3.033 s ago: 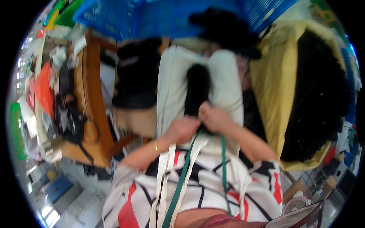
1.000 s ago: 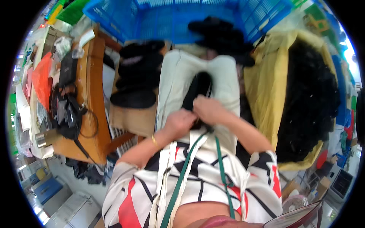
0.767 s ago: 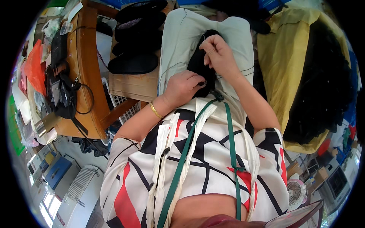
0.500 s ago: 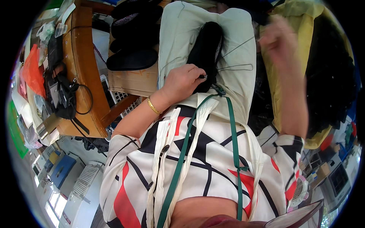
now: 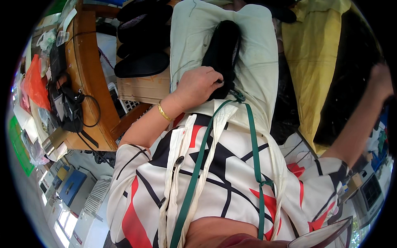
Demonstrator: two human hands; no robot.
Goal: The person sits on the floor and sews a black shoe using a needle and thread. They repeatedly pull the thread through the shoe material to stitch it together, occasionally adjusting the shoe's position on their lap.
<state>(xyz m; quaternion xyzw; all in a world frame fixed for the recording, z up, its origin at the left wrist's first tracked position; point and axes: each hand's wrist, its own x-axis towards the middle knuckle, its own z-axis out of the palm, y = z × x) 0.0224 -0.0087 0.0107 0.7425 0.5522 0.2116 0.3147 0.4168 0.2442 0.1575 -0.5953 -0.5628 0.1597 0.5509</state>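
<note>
swung farther out, the right hand blurs at half past two (i cannot tell its grip) while the curled left hand clasps the near end of the black shoe, on the white apron at twelve.

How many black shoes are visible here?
5 clearly: one shoe on the lap, at the left hand; four shoes along the cardboard at left. The dark shape at upper right may be another, partly hidden.
</note>
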